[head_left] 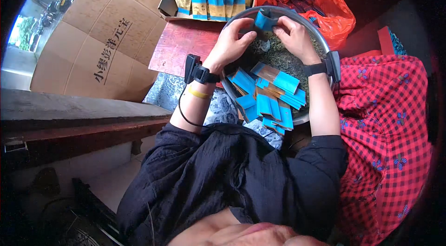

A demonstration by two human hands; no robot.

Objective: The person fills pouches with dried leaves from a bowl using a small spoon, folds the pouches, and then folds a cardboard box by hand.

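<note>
A small blue paper packet (265, 22) is held upright over the far part of a round metal basin (227, 89). My left hand (232, 42) grips its left edge between thumb and fingers, and my right hand (297, 42) pinches its right edge. Dark green dried, shredded leaves (297, 60) lie in the basin below my hands. A heap of flat blue and brown packets (274, 100) rests on the leaves on the near side. A small pale crumpled piece (265, 45) sits just under the held packet; what it is I cannot tell.
Behind the basin, a cardboard box (168, 7) of upright blue and gold packets (216, 2) stands on a red wooden board (186, 44). An orange-red plastic bag (341, 18) sits at the back right. Large cardboard (93, 37) fills the left; red checked cloth (381, 130) hangs at right.
</note>
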